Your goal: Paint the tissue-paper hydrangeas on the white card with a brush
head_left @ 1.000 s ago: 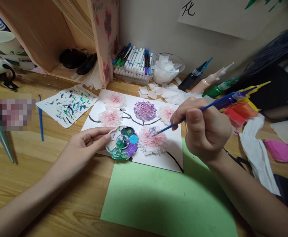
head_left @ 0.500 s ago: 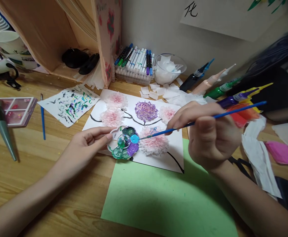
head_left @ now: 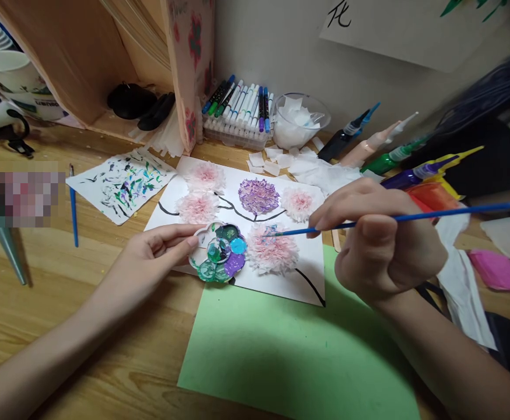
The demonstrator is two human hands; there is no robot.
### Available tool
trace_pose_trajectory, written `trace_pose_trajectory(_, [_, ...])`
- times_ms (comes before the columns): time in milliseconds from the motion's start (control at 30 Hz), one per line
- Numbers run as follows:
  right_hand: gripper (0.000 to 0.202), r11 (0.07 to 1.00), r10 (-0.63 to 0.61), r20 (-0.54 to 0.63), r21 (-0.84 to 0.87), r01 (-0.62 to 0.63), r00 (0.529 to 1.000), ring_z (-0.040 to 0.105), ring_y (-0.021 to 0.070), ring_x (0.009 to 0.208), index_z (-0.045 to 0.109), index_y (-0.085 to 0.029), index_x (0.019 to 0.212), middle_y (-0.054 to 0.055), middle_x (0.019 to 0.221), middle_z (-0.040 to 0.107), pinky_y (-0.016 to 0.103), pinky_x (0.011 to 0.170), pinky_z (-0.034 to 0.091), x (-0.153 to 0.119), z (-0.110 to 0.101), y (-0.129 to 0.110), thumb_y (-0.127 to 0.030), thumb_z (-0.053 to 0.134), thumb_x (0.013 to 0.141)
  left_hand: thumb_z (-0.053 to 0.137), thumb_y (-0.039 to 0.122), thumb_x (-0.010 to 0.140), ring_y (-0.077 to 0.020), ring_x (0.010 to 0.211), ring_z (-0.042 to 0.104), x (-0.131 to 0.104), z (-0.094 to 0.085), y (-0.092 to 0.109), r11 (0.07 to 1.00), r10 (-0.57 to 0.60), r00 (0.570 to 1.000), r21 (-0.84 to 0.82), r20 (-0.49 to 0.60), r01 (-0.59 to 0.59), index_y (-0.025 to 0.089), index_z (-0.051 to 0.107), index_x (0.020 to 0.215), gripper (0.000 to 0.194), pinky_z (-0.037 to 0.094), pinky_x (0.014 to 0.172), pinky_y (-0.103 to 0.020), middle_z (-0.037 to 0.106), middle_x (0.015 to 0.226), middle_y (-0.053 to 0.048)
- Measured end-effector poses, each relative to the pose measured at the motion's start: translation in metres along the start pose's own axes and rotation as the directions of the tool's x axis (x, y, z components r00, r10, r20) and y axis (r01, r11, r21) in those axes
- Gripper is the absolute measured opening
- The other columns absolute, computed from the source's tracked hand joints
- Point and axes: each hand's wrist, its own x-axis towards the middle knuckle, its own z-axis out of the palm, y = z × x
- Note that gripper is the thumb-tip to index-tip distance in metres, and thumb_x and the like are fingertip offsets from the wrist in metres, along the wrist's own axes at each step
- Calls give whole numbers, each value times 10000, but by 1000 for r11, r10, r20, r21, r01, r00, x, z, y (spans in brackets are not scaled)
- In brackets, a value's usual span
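Head view, your only one. Step in hand, my read: you're dabbing blue onto the lower pink flower (head_left: 272,256). It sits near the lower edge of the white card (head_left: 310,249), whose lower edge overlaps the green sheet (head_left: 281,344) on the worktop (head_left: 136,361).

Your right hand (head_left: 381,251) is closed round the blue brush (head_left: 434,214), pen-style, tip at the flower's blue-streaked upper part. Your left hand (head_left: 167,248) is clamped on the left rim of the palette (head_left: 201,255), thumb on top, over the card's lower-left corner. Palette's right rim is just beside the flower.

Next move calls for a light touch: the ruffles look soft, so I'd guess pressing would flatten them. Hold the palette level; its purple and blue wells look wet.

Hard to see: bristle contact looks likely, pressure can't tell. Brush tail smears out past your right hand. Left hand and palette cover the card's lower-left corner. Your fingers under the palette don't show. Pixelated patch (head_left: 18,198) at the worktop's left hides the top of a tapered grey-green handle (head_left: 12,251). Green sheet's near edge and both your forearms run out of frame.
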Motion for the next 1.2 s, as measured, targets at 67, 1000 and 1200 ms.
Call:
trace_pose_trajectory(67, [247,999,-17,-91,-43,13,996,545,145,597,572,-239,789,13,648,588,332,580,434,0,1,3,-238,385,950,716,461,711,-191,886,688,0,0,0,1000,-8,1000,-1,0,8,287,729,998,336,564,730,-215,750,1009,16])
trace_pose_trajectory(1000, [225,997,-15,30,-80,17,999,519,131,579,549,-215,764,5,621,561,299,568,436,0,7,12,-189,398,929,712,461,707,-243,932,689,-1,2,4,999,-2,1000,36,-22,3,263,735,988,345,578,792,-310,735,1063,-21])
trace_pose_trajectory(1200, [219,994,-11,-59,-106,5,998,535,121,597,546,-206,751,-2,628,567,287,586,442,0,6,13,-195,416,927,720,454,701,-237,924,692,-2,1,5,999,-4,1000,42,-26,5,286,744,952,303,576,783,-284,744,1033,-1])
